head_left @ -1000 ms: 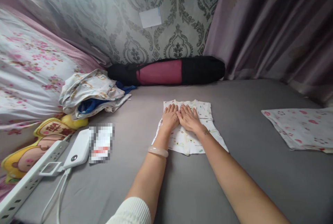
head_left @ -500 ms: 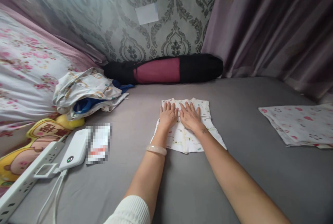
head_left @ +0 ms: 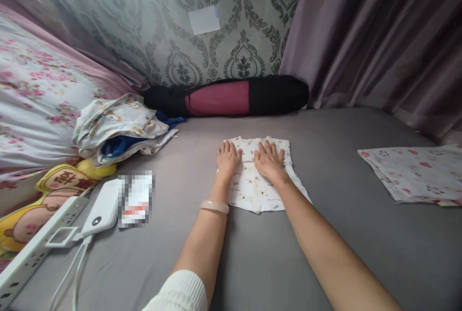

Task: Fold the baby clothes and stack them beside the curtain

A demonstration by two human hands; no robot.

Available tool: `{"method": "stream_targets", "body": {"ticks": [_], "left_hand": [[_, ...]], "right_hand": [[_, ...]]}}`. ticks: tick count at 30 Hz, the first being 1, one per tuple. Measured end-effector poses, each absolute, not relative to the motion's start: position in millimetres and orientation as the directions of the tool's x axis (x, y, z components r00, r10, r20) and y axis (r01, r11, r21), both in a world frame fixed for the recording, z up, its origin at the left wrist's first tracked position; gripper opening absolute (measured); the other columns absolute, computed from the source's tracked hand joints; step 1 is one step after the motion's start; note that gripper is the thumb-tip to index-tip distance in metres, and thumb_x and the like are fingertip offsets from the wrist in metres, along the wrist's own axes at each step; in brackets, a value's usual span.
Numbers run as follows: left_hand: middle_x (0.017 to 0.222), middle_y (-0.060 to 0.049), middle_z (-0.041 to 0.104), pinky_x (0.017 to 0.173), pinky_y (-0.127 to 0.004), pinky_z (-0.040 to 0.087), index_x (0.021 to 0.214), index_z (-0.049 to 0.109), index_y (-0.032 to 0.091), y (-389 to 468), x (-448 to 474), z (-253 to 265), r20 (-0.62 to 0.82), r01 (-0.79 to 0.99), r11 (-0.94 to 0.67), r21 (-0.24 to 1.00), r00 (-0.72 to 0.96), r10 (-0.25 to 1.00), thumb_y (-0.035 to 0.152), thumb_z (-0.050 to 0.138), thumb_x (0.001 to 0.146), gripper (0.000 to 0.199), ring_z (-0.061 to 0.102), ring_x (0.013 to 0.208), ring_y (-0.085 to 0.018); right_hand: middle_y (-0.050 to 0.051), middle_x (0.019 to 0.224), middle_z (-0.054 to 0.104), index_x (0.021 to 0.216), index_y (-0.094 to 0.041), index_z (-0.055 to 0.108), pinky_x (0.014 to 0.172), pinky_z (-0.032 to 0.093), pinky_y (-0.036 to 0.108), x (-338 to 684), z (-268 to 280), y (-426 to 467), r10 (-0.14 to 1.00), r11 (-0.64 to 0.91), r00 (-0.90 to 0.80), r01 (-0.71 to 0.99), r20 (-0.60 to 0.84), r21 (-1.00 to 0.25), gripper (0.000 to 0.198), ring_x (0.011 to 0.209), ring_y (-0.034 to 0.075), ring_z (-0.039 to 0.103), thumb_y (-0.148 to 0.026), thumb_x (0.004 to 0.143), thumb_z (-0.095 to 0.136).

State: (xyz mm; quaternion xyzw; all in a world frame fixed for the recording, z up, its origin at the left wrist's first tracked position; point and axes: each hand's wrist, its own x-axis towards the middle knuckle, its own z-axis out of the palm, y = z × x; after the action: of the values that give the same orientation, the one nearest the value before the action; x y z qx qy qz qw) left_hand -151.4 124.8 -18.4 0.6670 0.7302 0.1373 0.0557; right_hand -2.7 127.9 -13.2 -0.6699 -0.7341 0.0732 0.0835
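A small white shirt (head_left: 255, 187) with a fine coloured print lies on the grey sheet in front of me, its upper part folded over. My left hand (head_left: 228, 159) rests flat on its upper left side, fingers stretched out. Over on the upper right side, my right hand (head_left: 269, 161) presses flat with its fingers spread. A strip of the shirt shows between the two hands. Neither hand grips the cloth. The fabric under both palms is hidden.
Crumpled clothes (head_left: 119, 125) lie at the left. Nearer are a white power bank (head_left: 103, 207), a power strip (head_left: 39, 248) and a yellow plush (head_left: 25, 224). A rolled black and maroon bag (head_left: 218, 98) lies along the wall. Folded printed cloth (head_left: 415, 174) is at the right.
My hands have slid apart across the shirt: the left one leftward to its edge, the right one slightly to the right. The shirt stays in place.
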Motion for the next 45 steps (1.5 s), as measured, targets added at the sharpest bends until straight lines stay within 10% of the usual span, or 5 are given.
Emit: {"method": "stream_targets", "body": {"ticks": [29,45], "left_hand": [[0.155,-0.020,0.027,0.117,-0.052,0.014,0.145,0.035,0.007,124.8,-161.5,-13.3,0.020,0.932,0.157,0.326,-0.172,0.985,0.041,0.025,0.097,0.060,0.019,0.146,-0.032],[0.153,-0.013,0.036,0.117,-0.048,0.019,0.147,0.035,0.013,119.5,-126.0,-28.1,0.116,0.974,-0.082,0.212,0.058,0.992,0.038,0.020,0.100,0.055,0.027,0.144,-0.027]], "right_hand": [[0.019,0.157,0.023,0.150,-0.008,0.030,0.114,0.009,0.056,20.1,-13.4,139.4,0.998,-0.064,0.063,0.976,-0.010,-0.207,0.062,0.145,0.032,0.013,-0.040,0.099,0.018],[0.013,0.156,0.029,0.148,-0.017,0.037,0.112,0.014,0.055,-13.0,-19.3,119.5,0.987,0.143,-0.125,0.972,0.103,-0.189,0.053,0.143,0.032,0.019,-0.034,0.099,0.023]]}}
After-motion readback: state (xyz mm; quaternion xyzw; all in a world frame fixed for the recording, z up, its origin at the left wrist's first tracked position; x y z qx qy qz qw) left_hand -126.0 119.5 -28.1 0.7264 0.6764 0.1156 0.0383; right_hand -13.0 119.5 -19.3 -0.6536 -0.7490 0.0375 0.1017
